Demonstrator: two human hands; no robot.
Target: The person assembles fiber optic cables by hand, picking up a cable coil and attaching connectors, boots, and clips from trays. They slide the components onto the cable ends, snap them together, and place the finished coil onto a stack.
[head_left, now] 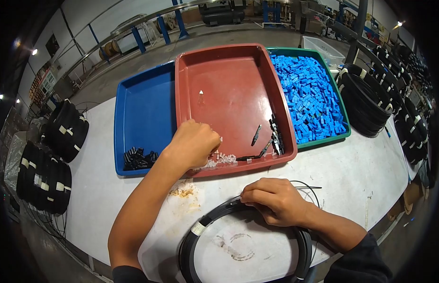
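Note:
My left hand (193, 142) reaches over the near wall of the red tray (219, 85), its fingers curled down beside a heap of small whitish clear pieces (225, 158). Whatever its fingertips hold is hidden. My right hand (276, 202) pinches the black cable (236, 202) at the upper part of a coil. The coil of black cable (189, 247) lies on the white table and has a white tape band (198, 228) round it. A loose cable end sticks out to the right of my right hand. Slim black parts (275, 137) lie in the tray's near right corner.
Left of the red tray, a blue tray (146, 104) holds short black pieces (139, 159). On its right, a green tray (346, 133) is filled with blue pieces (309, 99). Taped black coils (45, 177) stand at the left edge and more coils (363, 101) at the right.

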